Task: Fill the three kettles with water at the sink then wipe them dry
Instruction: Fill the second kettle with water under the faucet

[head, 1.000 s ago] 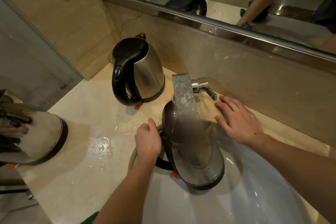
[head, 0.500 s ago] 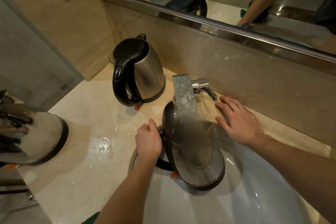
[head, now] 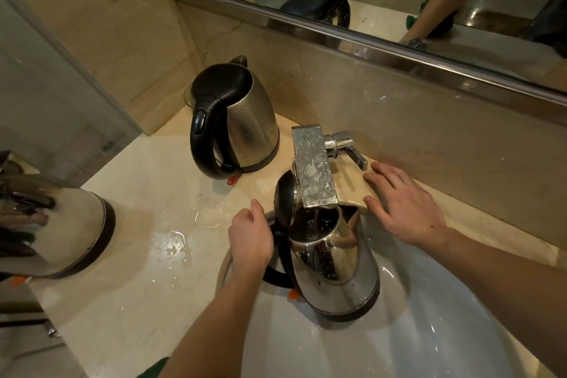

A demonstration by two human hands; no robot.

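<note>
Leaning over the sink (head: 445,331), lower right of frame, holding the tilted kettle (head: 334,267) under the tap (head: 314,169), left hand (head: 250,238) wrapped round its handle (head: 274,277). Resting right hand (head: 405,212) flat, fingers relaxed, near the lever (head: 357,158). Could overflow or slip from a wet grip as weight builds.

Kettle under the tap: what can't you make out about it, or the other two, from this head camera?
All in the head view:
- Kettle in the sink: water level, hidden by the tap over its opening.
- Its handle: mostly covered by the left hand.
- Back kettle: contents, hidden by its shut lid.
- Left kettle: partly cut off by the picture's left edge.
</note>
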